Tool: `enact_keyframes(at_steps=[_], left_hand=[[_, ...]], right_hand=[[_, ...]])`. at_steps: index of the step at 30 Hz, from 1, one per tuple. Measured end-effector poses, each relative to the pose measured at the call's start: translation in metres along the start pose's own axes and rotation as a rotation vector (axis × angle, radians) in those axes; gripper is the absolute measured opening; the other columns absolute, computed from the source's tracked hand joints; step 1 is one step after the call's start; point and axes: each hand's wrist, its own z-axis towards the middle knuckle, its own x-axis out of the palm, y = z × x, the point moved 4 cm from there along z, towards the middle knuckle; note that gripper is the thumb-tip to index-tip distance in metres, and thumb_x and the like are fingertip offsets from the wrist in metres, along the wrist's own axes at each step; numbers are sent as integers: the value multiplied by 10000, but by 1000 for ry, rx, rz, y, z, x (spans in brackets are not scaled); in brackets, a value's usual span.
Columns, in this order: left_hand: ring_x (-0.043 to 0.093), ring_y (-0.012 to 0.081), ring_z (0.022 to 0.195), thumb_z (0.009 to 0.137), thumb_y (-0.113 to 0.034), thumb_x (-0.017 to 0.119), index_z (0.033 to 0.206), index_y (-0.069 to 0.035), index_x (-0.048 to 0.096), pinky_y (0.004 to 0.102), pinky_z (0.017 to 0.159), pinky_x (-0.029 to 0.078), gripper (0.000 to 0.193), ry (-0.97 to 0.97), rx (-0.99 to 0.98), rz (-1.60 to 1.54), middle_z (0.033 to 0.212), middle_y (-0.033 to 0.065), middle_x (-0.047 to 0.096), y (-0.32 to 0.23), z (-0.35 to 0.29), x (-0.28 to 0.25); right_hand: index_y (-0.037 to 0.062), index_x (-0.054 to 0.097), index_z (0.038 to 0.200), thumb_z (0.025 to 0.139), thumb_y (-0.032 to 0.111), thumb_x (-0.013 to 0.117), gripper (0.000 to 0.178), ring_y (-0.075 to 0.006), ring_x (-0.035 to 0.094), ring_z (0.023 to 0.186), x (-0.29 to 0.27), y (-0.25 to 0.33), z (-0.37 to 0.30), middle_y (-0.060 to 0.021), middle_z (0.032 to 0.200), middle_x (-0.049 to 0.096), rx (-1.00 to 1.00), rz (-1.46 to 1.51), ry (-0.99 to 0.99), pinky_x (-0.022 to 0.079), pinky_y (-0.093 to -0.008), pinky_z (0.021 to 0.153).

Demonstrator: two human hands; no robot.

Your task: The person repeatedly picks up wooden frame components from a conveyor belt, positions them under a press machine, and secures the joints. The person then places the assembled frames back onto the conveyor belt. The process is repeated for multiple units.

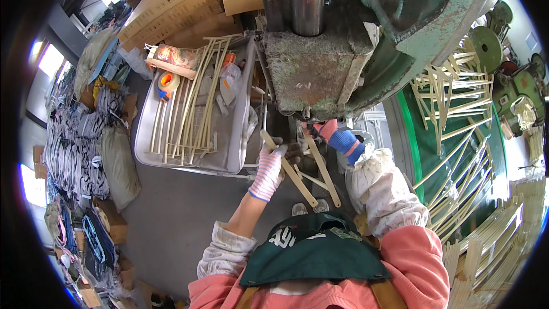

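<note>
My left hand, in a pink-and-white striped glove with grey fingertips, is closed round the upper part of a flat pale slat. That slat slants down to the right and has a small hole near its lower end. My right hand, in a pink glove with a blue cuff, reaches beneath the head of a green machine press. Its fingers, partly hidden by the press, pinch the top of a second slat. A thinner pale strip shows between the two slats.
A white plastic tub at left holds long slat frames and a tape roll. On the right, a green-topped table carries many loose slats. Cardboard boxes stand behind; a stuffed sack lies far left.
</note>
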Motion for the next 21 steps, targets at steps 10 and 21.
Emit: enact_keyframes(at_steps=[10,21], left_hand=[[589,337,957,881,-28,456,1112,-47,327,471,828,520,265,-43,162,-275,1100,250,520,22,-40,-36],[619,267,937,853,-247,599,1202,-150,505,342,848,483,374,177,57,1078,1119,168,591,-39,-120,-50]], right_hand=[[74,580,969,789,101,576,183,-304,593,682,-29,49,-32,-109,831,603,-77,82,-194,478,-389,576],[55,529,1106,730,177,559,397,-305,525,1059,27,93,-163,-136,1129,555,-112,-471,413,409,-454,912]])
